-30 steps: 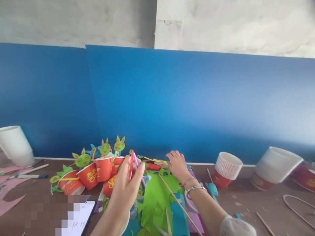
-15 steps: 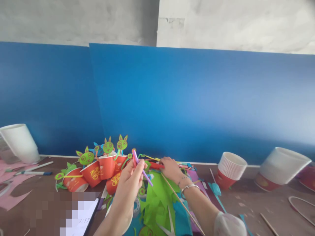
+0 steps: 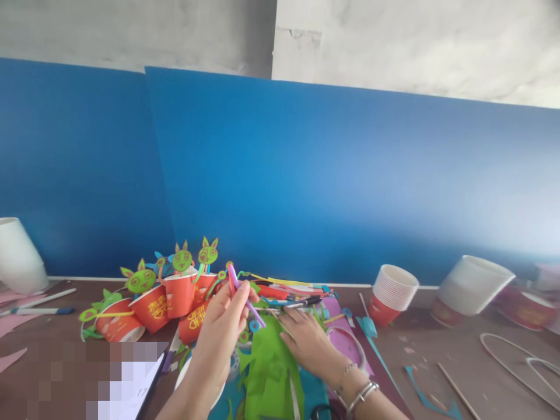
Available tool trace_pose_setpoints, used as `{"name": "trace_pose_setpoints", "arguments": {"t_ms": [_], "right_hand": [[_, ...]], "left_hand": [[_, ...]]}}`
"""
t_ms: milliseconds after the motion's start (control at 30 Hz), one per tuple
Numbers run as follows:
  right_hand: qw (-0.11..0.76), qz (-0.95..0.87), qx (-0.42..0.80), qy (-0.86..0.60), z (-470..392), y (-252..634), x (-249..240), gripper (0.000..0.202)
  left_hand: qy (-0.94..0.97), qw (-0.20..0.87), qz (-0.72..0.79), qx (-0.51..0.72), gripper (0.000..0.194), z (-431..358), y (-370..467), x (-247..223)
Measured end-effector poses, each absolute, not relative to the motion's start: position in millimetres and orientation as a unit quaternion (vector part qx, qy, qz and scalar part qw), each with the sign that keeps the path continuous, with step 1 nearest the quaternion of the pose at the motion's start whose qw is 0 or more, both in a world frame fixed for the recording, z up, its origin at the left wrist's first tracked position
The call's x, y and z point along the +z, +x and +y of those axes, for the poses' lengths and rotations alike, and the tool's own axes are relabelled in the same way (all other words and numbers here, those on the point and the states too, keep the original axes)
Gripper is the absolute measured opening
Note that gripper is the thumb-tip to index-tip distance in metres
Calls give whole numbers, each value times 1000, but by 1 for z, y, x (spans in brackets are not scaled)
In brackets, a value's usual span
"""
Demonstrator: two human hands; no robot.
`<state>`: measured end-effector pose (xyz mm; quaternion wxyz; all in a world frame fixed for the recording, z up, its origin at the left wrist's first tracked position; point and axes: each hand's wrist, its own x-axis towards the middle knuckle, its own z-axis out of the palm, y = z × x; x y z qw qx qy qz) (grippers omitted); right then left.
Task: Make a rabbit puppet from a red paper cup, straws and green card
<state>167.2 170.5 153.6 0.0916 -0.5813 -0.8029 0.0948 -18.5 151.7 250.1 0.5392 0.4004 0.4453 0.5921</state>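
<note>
Lower centre: left hand (image 3: pixel 225 318) pinches slender purple strip (image 3: pixel 257 315); right hand (image 3: pixel 306 341), fingers spread, overlaps bright-green paper sheet (image 3: pixel 266 373).

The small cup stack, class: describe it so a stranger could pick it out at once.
Find the blue panel behind the table. Right of the right hand stands the small cup stack, red at its base. Close white rims distinguish it from the larger stack further right.
</note>
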Motion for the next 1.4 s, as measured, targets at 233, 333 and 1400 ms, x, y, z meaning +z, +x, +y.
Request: {"name": "trace_pose_setpoints", "arguments": {"t_ms": [233,333,1400], "right_hand": [[104,-799,99,-584,168,167,152,47],[131,-799,101,-578,171,167,152,44],[65,-719,45,-690,259,201,164,26]], "left_hand": [[394,538,451,594,37,150,-17,248],[372,559,432,603,37,152,-19,246],[230,662,340,627,31,157,-16,246]]}}
